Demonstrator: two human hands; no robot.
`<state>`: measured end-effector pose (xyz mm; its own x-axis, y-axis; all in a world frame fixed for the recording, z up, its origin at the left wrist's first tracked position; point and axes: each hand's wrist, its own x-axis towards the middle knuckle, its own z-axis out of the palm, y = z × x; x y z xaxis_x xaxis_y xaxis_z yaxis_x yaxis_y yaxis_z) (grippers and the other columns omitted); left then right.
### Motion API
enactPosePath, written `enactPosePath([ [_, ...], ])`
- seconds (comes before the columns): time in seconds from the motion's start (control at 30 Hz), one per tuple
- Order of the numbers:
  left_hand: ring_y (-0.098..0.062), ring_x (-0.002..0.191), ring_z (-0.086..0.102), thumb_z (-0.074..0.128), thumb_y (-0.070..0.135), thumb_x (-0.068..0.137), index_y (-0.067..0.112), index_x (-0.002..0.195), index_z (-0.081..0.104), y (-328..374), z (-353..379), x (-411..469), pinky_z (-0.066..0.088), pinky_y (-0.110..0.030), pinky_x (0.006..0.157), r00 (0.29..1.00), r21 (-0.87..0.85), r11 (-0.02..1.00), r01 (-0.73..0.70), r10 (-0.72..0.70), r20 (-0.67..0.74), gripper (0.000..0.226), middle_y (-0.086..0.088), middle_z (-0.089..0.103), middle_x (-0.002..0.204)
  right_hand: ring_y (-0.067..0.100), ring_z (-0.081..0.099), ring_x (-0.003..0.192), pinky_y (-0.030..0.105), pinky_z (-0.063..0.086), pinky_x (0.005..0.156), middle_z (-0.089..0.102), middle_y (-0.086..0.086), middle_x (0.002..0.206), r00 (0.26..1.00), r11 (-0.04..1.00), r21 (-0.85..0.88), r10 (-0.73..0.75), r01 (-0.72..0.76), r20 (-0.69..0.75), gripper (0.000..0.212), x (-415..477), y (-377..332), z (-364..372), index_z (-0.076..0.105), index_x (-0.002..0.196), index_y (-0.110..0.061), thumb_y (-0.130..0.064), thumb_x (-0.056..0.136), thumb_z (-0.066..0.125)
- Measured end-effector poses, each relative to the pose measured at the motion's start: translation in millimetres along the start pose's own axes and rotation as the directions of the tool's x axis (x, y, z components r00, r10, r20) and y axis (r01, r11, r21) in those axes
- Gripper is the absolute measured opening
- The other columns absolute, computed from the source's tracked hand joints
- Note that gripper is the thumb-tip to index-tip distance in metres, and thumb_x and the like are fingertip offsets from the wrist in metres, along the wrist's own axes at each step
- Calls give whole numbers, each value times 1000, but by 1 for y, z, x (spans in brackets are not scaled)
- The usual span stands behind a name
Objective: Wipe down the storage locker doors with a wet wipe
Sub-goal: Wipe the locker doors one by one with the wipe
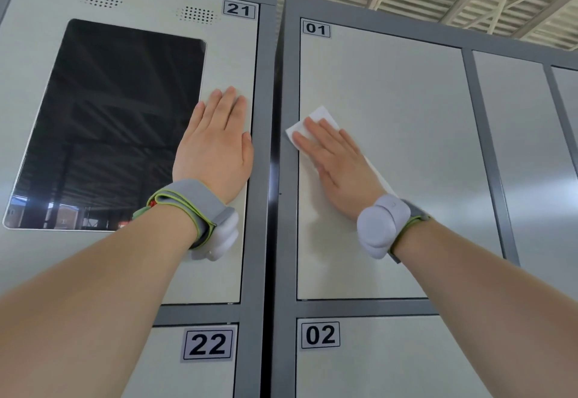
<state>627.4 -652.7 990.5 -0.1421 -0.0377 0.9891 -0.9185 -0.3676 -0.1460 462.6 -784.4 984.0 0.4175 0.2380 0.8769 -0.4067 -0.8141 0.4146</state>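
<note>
View: head
Wet wipe [322, 114]: pinned under the straight, spread fingers of the right hand [337, 159] on the locker door [400, 147]; a corner is seen past the fingertips.
Left hand [215, 141]: fingers straight, together, laid flat beside the dark screen [119, 122].
Handling: judged thin, limp, damp; best pinned flat, not pinched.
Writing: "21" [239, 9] above the left fingertips; "01" [316, 28] above the right fingertips; "22" [208, 344] and "02" [320, 334] below both wrists.

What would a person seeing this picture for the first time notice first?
Two flat hands stand out. The right hand presses a white wet wipe against door 01, near its left edge. The left hand rests on door 21, beside a large dark screen.
</note>
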Motion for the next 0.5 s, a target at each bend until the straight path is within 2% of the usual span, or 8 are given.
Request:
enactPosePath([
  [0.2, -28, 144, 18, 16, 29, 89, 1, 144, 31, 0, -1, -1, 8, -36, 118, 1000, -20, 1000, -2, 2, -3, 64, -13, 26, 154, 20, 11, 144, 24, -4, 114, 21, 2, 156, 992, 996, -1, -85, 85, 96, 58, -22, 4, -1, 32, 146, -22, -3, 92, 35],
  [0.3, -27, 144, 17, 19, 26, 90, 1, 145, 30, 0, -1, -2, 7, -35, 118, 1000, -25, 1000, 1, -1, 3, 62, -12, 25, 154, 19, 9, 145, 24, -4, 114, 18, 1, 156, 998, 1000, -3, -12, 12, 68, 56, -10, 7, -6, 28, 147, -23, -6, 93, 30],
  [0.4, -27, 144, 19, 12, 30, 88, 1, 144, 31, -1, 0, -3, 7, -35, 118, 1000, -16, 1000, -11, 11, -13, 66, -13, 26, 154, 19, 3, 146, 23, -6, 112, 10, 1, 158, 994, 994, -23, 105, -104, 30, 57, 12, 5, -7, 22, 148, -22, 1, 96, 30],
  [0.5, -27, 143, 19, 13, 30, 88, 1, 144, 32, -2, 1, -3, 8, -35, 118, 1000, -22, 1000, -9, 9, -16, 66, -13, 27, 153, 20, 4, 146, 24, -5, 113, 12, 2, 158, 997, 996, -17, 83, -83, 10, 60, 15, -5, -3, 25, 148, -21, 5, 95, 32],
])
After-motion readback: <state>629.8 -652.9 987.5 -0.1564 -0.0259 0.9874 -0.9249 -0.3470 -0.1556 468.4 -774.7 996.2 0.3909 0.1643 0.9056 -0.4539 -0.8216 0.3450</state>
